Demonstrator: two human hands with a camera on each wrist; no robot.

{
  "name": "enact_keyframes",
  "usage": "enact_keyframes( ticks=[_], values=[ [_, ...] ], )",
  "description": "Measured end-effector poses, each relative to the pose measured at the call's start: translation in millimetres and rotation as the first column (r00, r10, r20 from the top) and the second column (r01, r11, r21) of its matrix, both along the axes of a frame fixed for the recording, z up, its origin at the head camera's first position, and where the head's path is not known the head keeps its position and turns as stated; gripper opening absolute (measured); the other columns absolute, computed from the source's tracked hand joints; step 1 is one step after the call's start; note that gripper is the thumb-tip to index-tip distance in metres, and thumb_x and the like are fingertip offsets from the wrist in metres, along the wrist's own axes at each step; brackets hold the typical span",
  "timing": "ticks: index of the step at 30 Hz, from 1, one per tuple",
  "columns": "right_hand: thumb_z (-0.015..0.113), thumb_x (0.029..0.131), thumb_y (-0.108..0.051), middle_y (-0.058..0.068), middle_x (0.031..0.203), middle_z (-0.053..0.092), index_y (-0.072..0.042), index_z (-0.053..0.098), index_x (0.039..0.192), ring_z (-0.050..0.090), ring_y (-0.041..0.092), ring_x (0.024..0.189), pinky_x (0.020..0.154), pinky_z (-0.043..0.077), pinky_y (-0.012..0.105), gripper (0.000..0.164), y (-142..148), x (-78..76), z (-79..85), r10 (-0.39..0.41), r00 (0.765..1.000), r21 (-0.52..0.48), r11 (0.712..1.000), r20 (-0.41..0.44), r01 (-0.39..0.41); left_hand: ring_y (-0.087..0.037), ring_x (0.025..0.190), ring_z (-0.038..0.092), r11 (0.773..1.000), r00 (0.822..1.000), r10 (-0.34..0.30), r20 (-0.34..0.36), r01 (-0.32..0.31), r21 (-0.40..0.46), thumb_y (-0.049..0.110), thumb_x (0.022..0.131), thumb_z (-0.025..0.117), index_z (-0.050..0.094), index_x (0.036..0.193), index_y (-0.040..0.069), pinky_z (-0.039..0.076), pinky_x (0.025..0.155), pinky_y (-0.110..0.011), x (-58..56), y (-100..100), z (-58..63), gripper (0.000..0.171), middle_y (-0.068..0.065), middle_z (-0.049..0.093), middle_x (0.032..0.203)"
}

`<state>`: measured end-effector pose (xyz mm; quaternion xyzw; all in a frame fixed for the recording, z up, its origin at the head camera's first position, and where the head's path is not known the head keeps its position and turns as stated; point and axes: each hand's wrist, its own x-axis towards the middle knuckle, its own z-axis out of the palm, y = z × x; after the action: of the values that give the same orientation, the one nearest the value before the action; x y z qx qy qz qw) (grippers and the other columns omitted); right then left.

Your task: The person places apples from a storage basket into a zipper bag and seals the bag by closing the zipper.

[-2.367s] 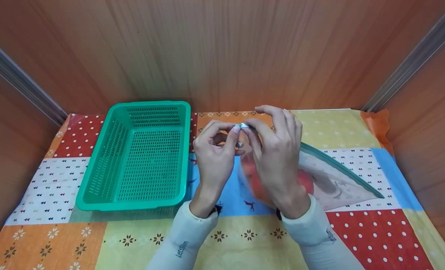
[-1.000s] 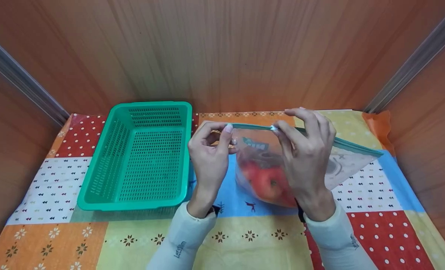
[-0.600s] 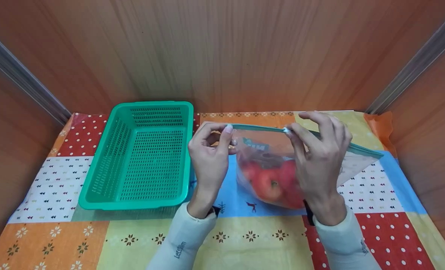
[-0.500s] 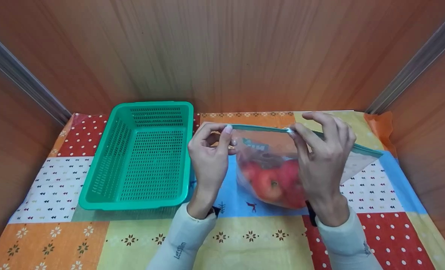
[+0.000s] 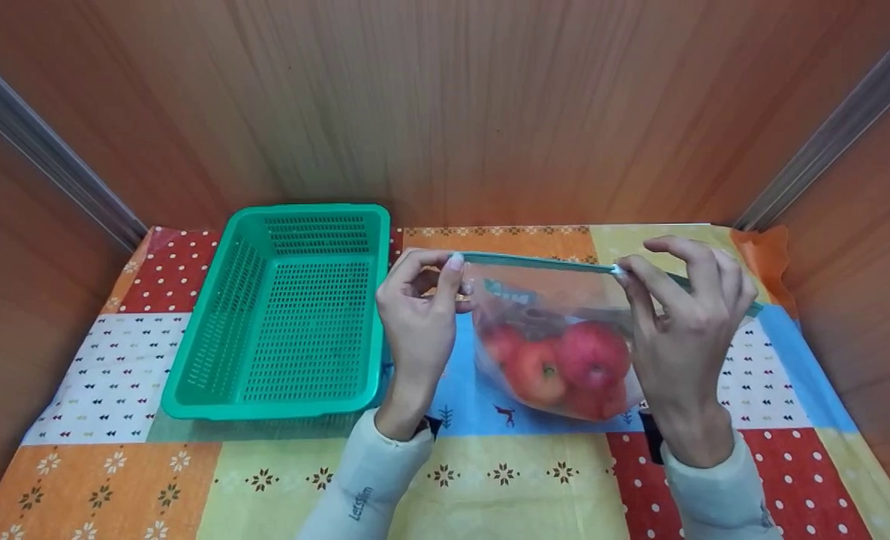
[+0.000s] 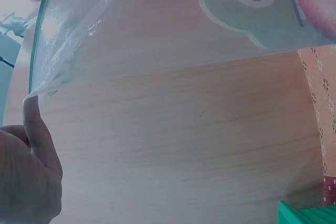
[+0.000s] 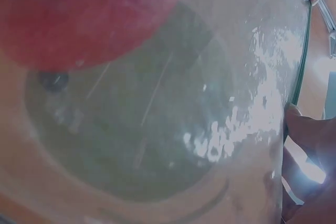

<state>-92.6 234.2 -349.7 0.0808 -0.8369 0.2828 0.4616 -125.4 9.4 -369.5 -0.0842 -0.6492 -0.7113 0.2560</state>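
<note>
A clear zipper bag [image 5: 516,311] with a green zip edge [image 5: 535,262] stands on the cloth. Inside are several red fruits [image 5: 593,356] that look like apples. My left hand [image 5: 419,315] pinches the left end of the zip edge between thumb and forefinger. At a small white slider [image 5: 617,269] on the zip, my right hand [image 5: 689,322] pinches with thumb and forefinger, its other fingers raised. To the left of the slider the zip edge runs as one straight line. The right hand covers part of the bag's right side. The left wrist view shows the bag [image 6: 131,35] stretched between both hands.
A green plastic basket [image 5: 377,300] with nothing in it stands left of the hands. Beneath everything lies a patchwork tablecloth [image 5: 505,495]. Wood-panelled walls [image 5: 490,112] enclose the table at the back and both sides.
My right hand has slid the white slider rightward along the zip, away from the left hand. More of the fruit shows now. The left hand has held its pinch on the bag's corner.
</note>
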Motion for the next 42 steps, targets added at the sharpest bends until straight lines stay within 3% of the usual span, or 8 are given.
enact_keyframes(
  ticks=[27, 31, 33, 38, 42],
  values=[
    [0.083, 0.090, -0.006, 0.023, 0.124, 0.068, -0.001, 0.081, 0.112, 0.053, 0.043, 0.124, 0.121, 0.015, 0.051, 0.022, 35.6, 15.8, -3.4, -0.075, 0.996, -0.024, 0.997, 0.037, 0.076, -0.027, 0.075, 0.073, 1.000, 1.000, -0.010, 0.022, 0.010, 0.018, 0.003, 0.099, 0.072, 0.073, 0.105, -0.006, 0.064, 0.064, -0.035, 1.0, -1.0, -3.3, 0.011, -0.015, 0.066, 0.093],
    [0.082, 0.091, -0.006, 0.023, 0.123, 0.069, -0.001, 0.081, 0.111, 0.053, 0.037, 0.123, 0.121, 0.015, 0.050, 0.020, 41.2, 16.6, -4.5, -0.087, 0.996, -0.026, 0.996, 0.037, 0.088, -0.026, 0.075, 0.073, 1.000, 1.000, -0.003, 0.017, 0.003, 0.015, 0.002, 0.098, 0.073, 0.073, 0.105, -0.006, 0.064, 0.063, -0.036, 0.8, -1.8, -4.1, 0.011, -0.015, 0.065, 0.093],
    [0.082, 0.091, -0.005, 0.023, 0.121, 0.069, 0.000, 0.082, 0.109, 0.053, 0.026, 0.122, 0.120, 0.015, 0.050, 0.019, 44.7, 16.4, -5.3, -0.095, 0.995, -0.029, 0.995, 0.033, 0.096, -0.026, 0.075, 0.074, 1.000, 1.000, -0.002, 0.017, 0.002, 0.016, 0.002, 0.098, 0.073, 0.073, 0.105, -0.006, 0.064, 0.063, -0.036, 0.6, -2.4, -4.2, 0.011, -0.015, 0.065, 0.093],
    [0.080, 0.091, -0.002, 0.025, 0.118, 0.068, 0.003, 0.081, 0.105, 0.040, 0.002, 0.122, 0.119, 0.014, 0.048, 0.015, 50.5, 17.7, -5.7, -0.110, 0.994, -0.054, 0.992, 0.024, 0.111, -0.025, 0.073, 0.073, 1.000, 1.000, 0.000, 0.004, 0.000, 0.023, 0.002, 0.098, 0.073, 0.073, 0.105, -0.007, 0.064, 0.063, -0.036, -1.1, -5.2, -6.7, 0.011, -0.015, 0.063, 0.092],
    [0.079, 0.093, -0.002, 0.027, 0.121, 0.067, 0.004, 0.081, 0.108, 0.034, -0.003, 0.122, 0.120, 0.014, 0.048, 0.017, 53.7, 20.9, -6.8, -0.130, 0.990, -0.054, 0.990, 0.046, 0.132, -0.023, 0.070, 0.072, 1.000, 1.000, 0.006, -0.012, -0.005, 0.027, 0.001, 0.098, 0.072, 0.073, 0.103, -0.007, 0.064, 0.061, -0.036, -3.1, -8.1, -9.2, 0.010, -0.014, 0.063, 0.089]
  ],
)
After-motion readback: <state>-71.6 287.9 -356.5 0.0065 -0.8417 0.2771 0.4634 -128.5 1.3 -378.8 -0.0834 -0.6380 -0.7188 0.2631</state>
